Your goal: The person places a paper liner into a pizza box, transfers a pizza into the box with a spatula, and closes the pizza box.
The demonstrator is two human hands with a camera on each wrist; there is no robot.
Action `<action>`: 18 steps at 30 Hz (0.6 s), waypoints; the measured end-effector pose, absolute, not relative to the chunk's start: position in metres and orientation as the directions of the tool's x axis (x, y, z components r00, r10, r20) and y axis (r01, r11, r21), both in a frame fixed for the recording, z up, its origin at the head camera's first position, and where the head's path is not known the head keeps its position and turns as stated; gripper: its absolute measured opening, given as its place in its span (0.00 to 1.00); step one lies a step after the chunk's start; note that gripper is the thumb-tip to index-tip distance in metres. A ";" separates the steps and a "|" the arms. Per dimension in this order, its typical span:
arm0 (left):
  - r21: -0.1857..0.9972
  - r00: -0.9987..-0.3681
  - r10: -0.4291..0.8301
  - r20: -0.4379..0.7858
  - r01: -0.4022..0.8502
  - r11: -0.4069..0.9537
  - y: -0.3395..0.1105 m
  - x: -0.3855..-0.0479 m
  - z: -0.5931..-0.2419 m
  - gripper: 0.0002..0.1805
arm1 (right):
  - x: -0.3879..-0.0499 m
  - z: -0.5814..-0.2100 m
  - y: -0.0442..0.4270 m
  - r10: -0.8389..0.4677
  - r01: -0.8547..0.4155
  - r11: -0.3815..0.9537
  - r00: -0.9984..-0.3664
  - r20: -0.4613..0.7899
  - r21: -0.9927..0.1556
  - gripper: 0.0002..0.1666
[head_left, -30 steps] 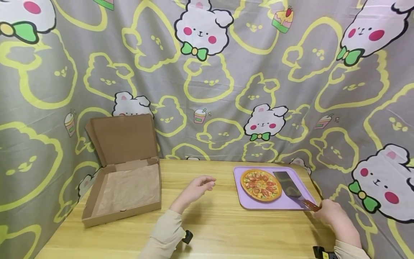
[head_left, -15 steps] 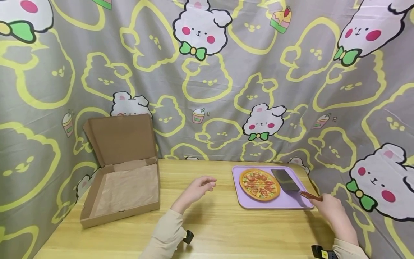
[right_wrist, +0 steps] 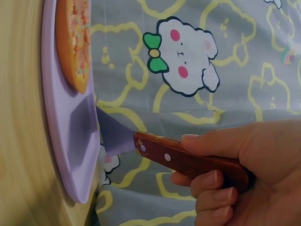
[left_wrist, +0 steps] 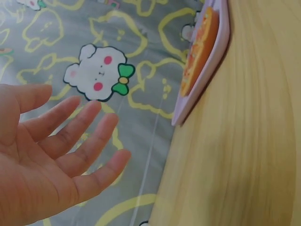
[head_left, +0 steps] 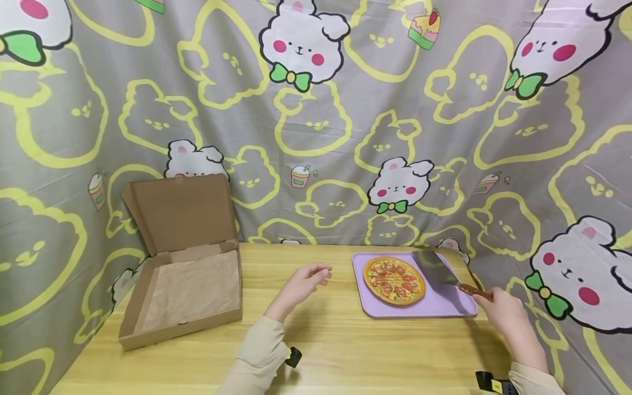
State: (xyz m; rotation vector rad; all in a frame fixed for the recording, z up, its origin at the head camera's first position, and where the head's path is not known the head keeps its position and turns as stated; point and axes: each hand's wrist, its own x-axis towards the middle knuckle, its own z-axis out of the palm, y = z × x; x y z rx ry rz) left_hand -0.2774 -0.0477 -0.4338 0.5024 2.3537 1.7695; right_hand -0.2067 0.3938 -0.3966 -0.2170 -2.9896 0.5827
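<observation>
My right hand (head_left: 503,311) grips the brown wooden handle of a flat metal spatula (right_wrist: 178,160). In the head view the spatula's blade (head_left: 434,267) hangs over the right part of a lilac tray (head_left: 419,314); its shadow falls on the tray. Left of the blade lies a round pizza (head_left: 395,281) with an orange-brown crust and red and green toppings. My left hand (head_left: 301,285) hovers over the table between the tray and a cardboard box, holding nothing. In the left wrist view its fingers (left_wrist: 89,146) are spread and slightly bent.
A brown cardboard pizza box (head_left: 180,329) stands at the left with its lid raised and brown paper (head_left: 192,288) lining the bottom. Behind the wooden table (head_left: 345,351) and along both sides hangs a grey patterned curtain (head_left: 316,109).
The spatula's blade has tilted as my right hand turned it, and the handle has risen a little. My left hand has stayed nearly still. The view has drifted slightly.
</observation>
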 end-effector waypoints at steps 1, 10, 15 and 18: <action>0.956 -0.935 0.346 0.083 0.173 0.238 -0.045 -0.278 -0.433 0.23 | -0.206 -0.395 0.393 0.155 0.118 0.917 -0.986 0.068 -0.381 0.26; 0.957 -0.941 0.313 0.132 0.203 0.208 -0.017 -0.285 -0.424 0.24 | -0.199 -0.381 0.382 0.146 0.090 0.920 -0.982 0.119 -0.382 0.27; 0.953 -0.935 0.320 0.154 0.226 0.201 -0.004 -0.289 -0.421 0.23 | -0.196 -0.374 0.374 0.151 0.083 0.914 -0.978 0.143 -0.398 0.31; 0.957 -0.937 0.315 0.151 0.218 0.190 0.003 -0.291 -0.419 0.21 | -0.195 -0.373 0.367 0.154 0.072 0.910 -0.973 0.170 -0.409 0.31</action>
